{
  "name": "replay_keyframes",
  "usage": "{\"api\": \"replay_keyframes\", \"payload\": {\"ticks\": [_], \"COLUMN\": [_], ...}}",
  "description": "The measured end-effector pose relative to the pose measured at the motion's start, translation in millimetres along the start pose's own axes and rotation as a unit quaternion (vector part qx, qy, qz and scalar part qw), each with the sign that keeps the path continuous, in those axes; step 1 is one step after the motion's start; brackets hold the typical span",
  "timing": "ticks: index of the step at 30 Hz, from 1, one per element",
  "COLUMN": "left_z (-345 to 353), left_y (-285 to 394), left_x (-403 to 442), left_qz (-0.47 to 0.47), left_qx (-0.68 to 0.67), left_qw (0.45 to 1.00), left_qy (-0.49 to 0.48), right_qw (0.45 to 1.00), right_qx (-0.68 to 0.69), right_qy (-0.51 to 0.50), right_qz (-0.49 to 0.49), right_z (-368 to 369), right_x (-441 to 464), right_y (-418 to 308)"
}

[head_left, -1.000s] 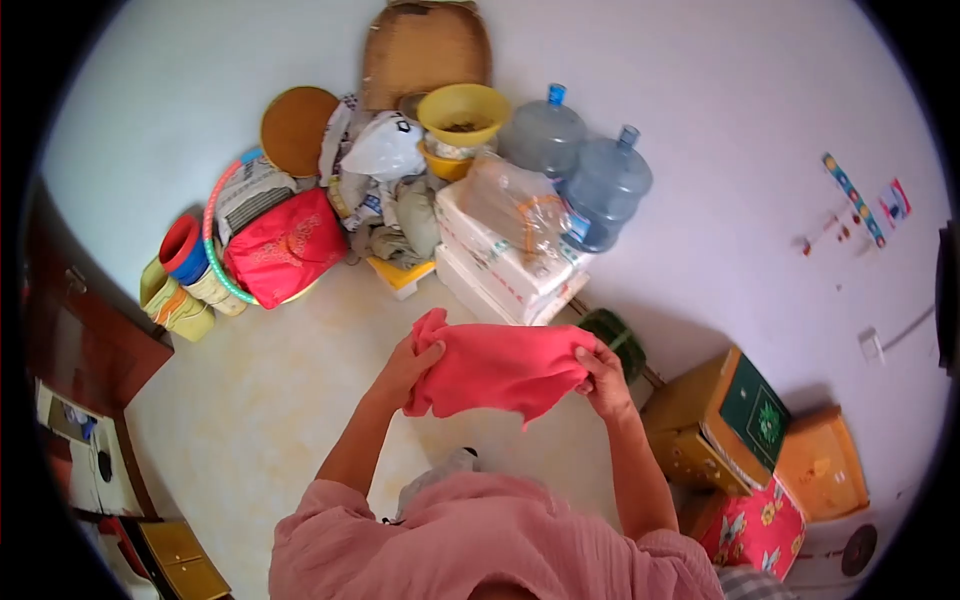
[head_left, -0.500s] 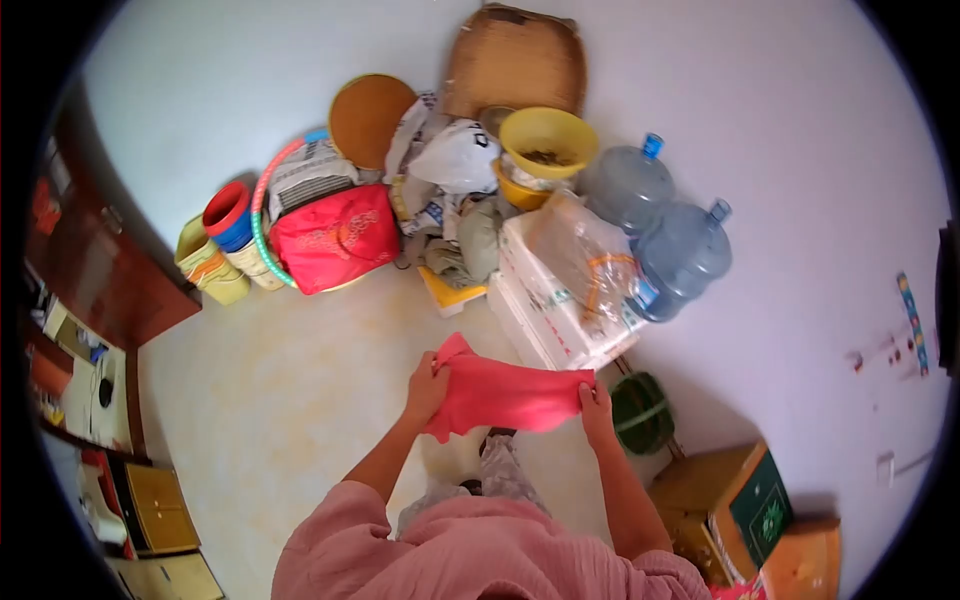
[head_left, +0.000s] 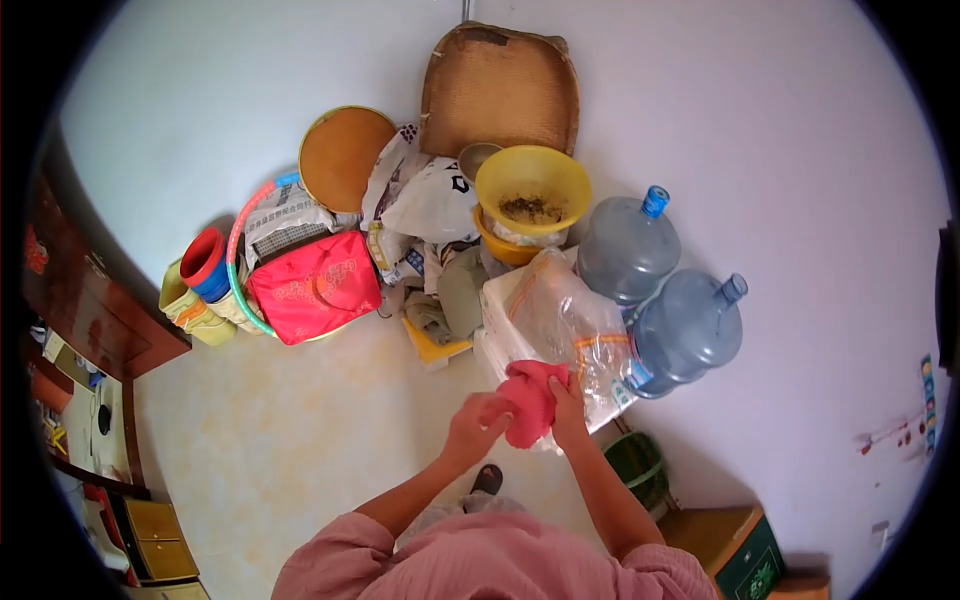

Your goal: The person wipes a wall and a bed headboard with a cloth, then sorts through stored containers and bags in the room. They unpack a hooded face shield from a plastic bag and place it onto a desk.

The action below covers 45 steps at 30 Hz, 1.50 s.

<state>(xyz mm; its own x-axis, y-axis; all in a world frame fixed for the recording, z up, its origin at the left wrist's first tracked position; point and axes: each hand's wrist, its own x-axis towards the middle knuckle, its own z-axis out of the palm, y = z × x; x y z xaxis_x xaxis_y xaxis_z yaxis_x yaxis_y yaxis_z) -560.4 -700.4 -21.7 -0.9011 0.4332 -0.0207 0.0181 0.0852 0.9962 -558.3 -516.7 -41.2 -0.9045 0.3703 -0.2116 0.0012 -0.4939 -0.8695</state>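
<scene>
A pink-red cloth (head_left: 532,402) is bunched into a small bundle in front of my body. My right hand (head_left: 568,412) grips its right side, the thumb lying along the edge. At the left edge of the bundle is my left hand (head_left: 476,425), its fingers curled against the fabric and the thumb below. Its fingertips are partly hidden, so how firmly it holds is hard to see. Just beyond the hands stands a white box (head_left: 492,335) with a clear plastic bag (head_left: 580,315) on top.
Two large water bottles (head_left: 628,250) stand against the wall at right. Yellow basins (head_left: 535,170), a woven tray (head_left: 500,90) and a red bag (head_left: 318,288) are piled at the back. A green basket (head_left: 636,465) sits to the right, near a cabinet (head_left: 735,545).
The cloth went from stretched out between both hands to a compact bundle. My left hand moved right, closer to my right hand. The view shifted, and the pile now appears lower.
</scene>
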Motion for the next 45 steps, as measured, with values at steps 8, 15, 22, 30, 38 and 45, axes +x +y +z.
{"api": "replay_keyframes", "payload": {"ticks": [8, 15, 22, 30, 38, 45], "left_z": [-43, -113, -187, -270, -300, -289], "left_y": [-25, -114, -116, -147, -162, -145], "left_x": [73, 87, 110, 135, 179, 224], "left_qz": [-0.023, -0.066, -0.113, -0.184, -0.173, -0.142], "left_qx": [-0.089, -0.021, -0.019, -0.004, -0.035, -0.013], "left_qw": [0.984, 0.967, 0.944, 0.925, 0.944, 0.971], "left_qy": [0.151, 0.246, 0.310, 0.333, 0.280, 0.193], "right_qw": [0.928, 0.974, 0.981, 0.958, 0.947, 0.952], "right_qx": [-0.224, -0.144, 0.027, 0.164, 0.180, 0.192], "right_qy": [-0.256, -0.066, -0.031, 0.201, 0.227, 0.164], "right_qz": [0.154, 0.163, 0.191, 0.120, 0.136, 0.171], "right_z": [61, 34, 37, 67, 88, 103], "right_x": [59, 182, 327, 468, 518, 420], "right_y": [21, 16, 4, 28, 23, 37]}}
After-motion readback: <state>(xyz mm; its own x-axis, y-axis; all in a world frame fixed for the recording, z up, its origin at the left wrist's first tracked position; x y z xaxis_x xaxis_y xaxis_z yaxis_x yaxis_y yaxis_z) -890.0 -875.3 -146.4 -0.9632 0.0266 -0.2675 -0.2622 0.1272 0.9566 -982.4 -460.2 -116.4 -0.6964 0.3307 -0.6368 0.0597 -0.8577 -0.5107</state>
